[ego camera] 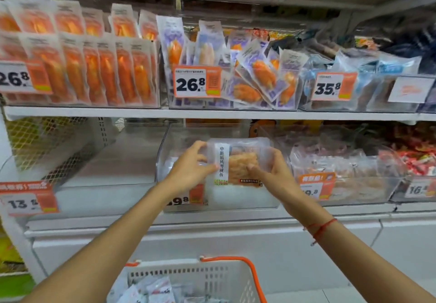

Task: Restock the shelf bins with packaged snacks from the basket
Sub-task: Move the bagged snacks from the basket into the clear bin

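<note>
Both hands pinch one snack pack [238, 163]: my left hand [188, 170] grips its left edge, my right hand [273, 172] its right edge. I hold it upright at the mouth of the clear bin [165, 161] on the lower shelf [236, 217]. Below, the basket [195, 276] with orange handles has more packs in it.

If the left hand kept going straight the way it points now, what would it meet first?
The left hand grips a snack pack with the right hand, pointing up and into the clear bin on the lower shelf. It would probably meet the bin's inside first, though depth is unclear.
</note>
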`<state>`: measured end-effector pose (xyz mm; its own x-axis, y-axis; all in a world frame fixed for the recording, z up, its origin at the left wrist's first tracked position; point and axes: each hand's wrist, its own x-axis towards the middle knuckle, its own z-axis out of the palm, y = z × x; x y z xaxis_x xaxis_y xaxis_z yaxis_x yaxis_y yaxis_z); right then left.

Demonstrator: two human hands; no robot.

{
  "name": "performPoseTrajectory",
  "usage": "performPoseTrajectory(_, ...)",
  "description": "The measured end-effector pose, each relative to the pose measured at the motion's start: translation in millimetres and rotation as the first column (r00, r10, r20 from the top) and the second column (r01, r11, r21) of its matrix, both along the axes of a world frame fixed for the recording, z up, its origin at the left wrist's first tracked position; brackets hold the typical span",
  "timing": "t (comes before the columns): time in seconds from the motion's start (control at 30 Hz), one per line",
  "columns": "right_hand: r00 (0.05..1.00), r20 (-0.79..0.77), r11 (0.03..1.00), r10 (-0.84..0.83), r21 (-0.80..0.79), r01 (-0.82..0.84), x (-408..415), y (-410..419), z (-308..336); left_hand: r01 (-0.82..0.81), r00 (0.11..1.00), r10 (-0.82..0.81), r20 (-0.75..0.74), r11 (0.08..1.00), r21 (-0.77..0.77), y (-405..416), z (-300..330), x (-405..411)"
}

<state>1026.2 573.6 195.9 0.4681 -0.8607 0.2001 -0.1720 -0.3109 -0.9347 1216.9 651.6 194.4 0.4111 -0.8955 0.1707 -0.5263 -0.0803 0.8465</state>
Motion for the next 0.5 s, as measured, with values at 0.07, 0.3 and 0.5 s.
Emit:
performPoseTrajectory(0.07,0.998,0.024,0.997,-0.054,-0.060,0.056,9,-12,-4,-0.030,0.997,0.030,0.072,1.000,-0.007,-17,7,4)
performPoseTrajectory(0.3,0.984,-0.007,0.974,-0.181,-0.144,0.178,35,-58,-25,-0.162,0.902,0.156,0.402,0.987,-0.019,-74,12,21)
performPoseTrajectory(0.5,0.958,-0.150,0.967,-0.246,-0.105,0.232,69,-111,-35,-0.252,0.847,0.178,0.500,0.964,0.084,-134,0,48)
